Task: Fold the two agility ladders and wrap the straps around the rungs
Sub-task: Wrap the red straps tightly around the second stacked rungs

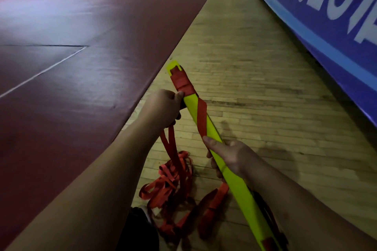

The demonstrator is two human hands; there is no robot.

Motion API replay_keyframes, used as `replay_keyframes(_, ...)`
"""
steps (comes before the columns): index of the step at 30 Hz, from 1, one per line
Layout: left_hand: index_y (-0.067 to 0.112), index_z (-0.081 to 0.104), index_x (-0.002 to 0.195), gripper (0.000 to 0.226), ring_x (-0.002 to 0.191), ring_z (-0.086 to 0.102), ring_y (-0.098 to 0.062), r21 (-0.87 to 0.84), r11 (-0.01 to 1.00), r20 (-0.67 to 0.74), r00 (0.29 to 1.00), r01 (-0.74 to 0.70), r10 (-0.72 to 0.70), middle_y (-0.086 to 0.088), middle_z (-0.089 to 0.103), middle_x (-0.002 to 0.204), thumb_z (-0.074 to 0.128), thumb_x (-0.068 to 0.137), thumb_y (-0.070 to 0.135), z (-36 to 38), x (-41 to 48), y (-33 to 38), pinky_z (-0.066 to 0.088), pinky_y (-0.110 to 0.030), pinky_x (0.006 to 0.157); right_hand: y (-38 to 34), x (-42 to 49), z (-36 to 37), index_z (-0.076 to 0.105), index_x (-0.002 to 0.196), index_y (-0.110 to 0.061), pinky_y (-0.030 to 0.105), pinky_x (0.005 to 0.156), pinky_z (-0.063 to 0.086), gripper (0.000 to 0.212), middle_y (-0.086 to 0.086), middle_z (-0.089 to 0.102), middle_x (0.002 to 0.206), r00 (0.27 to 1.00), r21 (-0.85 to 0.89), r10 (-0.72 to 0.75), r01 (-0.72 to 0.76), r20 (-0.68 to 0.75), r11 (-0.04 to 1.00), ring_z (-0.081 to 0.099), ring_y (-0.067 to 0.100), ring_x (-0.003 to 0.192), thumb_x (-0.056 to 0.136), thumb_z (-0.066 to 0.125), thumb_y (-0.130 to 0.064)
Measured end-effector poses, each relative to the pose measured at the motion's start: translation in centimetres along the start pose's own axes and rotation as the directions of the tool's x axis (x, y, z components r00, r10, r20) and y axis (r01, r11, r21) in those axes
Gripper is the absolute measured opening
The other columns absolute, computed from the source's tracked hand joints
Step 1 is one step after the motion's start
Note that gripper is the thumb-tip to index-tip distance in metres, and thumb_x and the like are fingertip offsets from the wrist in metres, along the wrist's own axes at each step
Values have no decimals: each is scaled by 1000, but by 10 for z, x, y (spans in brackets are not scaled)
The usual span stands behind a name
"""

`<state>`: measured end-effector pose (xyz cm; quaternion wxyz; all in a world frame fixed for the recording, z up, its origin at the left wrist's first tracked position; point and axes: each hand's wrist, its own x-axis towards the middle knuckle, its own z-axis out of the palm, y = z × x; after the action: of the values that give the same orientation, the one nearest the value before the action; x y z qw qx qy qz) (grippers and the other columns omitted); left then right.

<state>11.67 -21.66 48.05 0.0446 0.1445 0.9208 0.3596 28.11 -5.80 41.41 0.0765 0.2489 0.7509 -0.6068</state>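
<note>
Our right hand [228, 155] clamps the stacked yellow rungs [242, 199], thumb pinning the red strap [201, 118]; our left hand [163, 108] pinches strap against the stack toward 11 o'clock. We judge the folding done for this ladder and wrapping barely begun (a few turns at the far end); a loose strap heap [173, 173] lies at 7 o'clock.
</note>
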Motion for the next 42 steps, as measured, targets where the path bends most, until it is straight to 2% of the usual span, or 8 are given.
replay_keyframes(8,9,79,80,75,56,67,-18,-118,990,37,997,72,-69,-3,77,70,61,92,80,4,-9,3,53,-30,53,0,-6,4,76,96,-10,23,53,54,58,5,80,76,997,-134,-75,71,-24,988,71,14,54,95,69,-68)
replay_keyframes(11,5,78,81,67,56,64,-20,-171,982,44,996,81,-75,-4,73,70,70,92,71,4,-9,4,54,-33,54,1,-3,3,75,101,-14,32,69,60,63,5,82,81,998,-157,-64,63,0,986,75,17,62,92,67,-76)
replay_keyframes(16,8,72,89,52,57,50,-18,-478,867,145,986,139,-78,0,60,67,77,90,59,-6,-4,1,43,-35,55,-7,-2,-11,74,128,-17,54,99,61,116,16,80,115,974,56,80,-93,211,994,78,38,103,62,53,-110)
replay_keyframes(19,18,64,87,37,57,40,-15,-658,744,246,967,113,71,2,51,68,69,95,54,-11,-5,3,38,-32,55,-8,-6,-21,71,127,0,40,77,58,124,24,69,116,920,278,38,-157,390,948,67,33,82,72,44,-108)
replay_keyframes(23,21,54,80,36,55,33,-15,-796,600,256,943,80,213,1,45,70,55,106,46,-10,-6,6,35,-30,56,-9,-20,-14,67,116,1,30,59,49,117,35,48,125,766,444,-65,-299,639,845,60,21,63,68,58,-105)
replay_keyframes(28,17,54,80,49,59,35,-17,-764,644,253,903,-33,346,-3,42,72,55,107,58,-16,-8,3,38,-29,59,-8,-26,-15,68,141,-5,46,88,61,96,22,76,124,623,498,-244,-271,743,824,79,33,92,87,64,-84)
replay_keyframes(35,4,64,106,48,59,48,-14,-643,755,222,914,-124,340,-5,59,85,43,115,45,-19,-13,-1,47,-27,59,-14,-30,-20,79,121,-15,37,58,62,68,21,79,102,786,452,-128,-206,604,868,77,27,65,79,72,-68)
replay_keyframes(42,17,67,88,44,50,50,-14,-532,832,181,939,-158,294,-1,62,76,44,116,42,-15,-10,-3,44,-28,52,-15,-23,-21,74,123,-14,33,54,53,57,11,67,81,854,395,-90,-141,512,908,66,23,62,89,70,-59)
